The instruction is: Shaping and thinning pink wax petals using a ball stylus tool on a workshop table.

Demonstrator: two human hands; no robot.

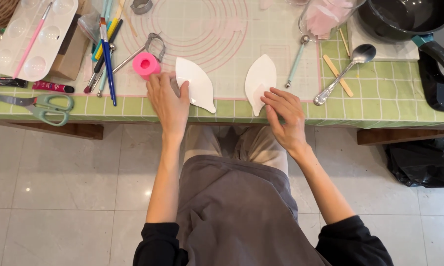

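A: Item one, far left of the desk [389, 93]?

B: White paint palette [32, 37] with a pink-handled brush [32, 39] across it; below, green-handled scissors [47, 107] at the desk edge. A bundle of brushes [106, 54] lay just right of the palette.

A: Item two?

B: Pink cylinder [145, 65], beside a metal cutter [155, 45]. The left hand [169, 101] rested just below it, fingers spread flat, thumb against the edge of the left white leaf-shaped piece [196, 83]. That grip was apart, pressing and not clamped on anything.

A: Item three?

B: Right white leaf-shaped piece [260, 81], lying on the marked mat [217, 29], its lower tip near the desk edge. The right hand [285, 116] had fingertips on that tip; grip loosely apart, touching only.

A: Further right?

B: Ball tool [297, 59], glass jar [325, 17], two wooden sticks [338, 75], metal spoon [344, 73], dark pan [404, 17].

A: Risks noted?

B: Judged likely: both pieces sat close to the front edge, so a drag from either hand could slide one off to the floor [59, 187]. They looked thin; uneven fingertip pressure could dent, stretch or tear a tip. The left wrist was near the pink cylinder and might knock it rolling.
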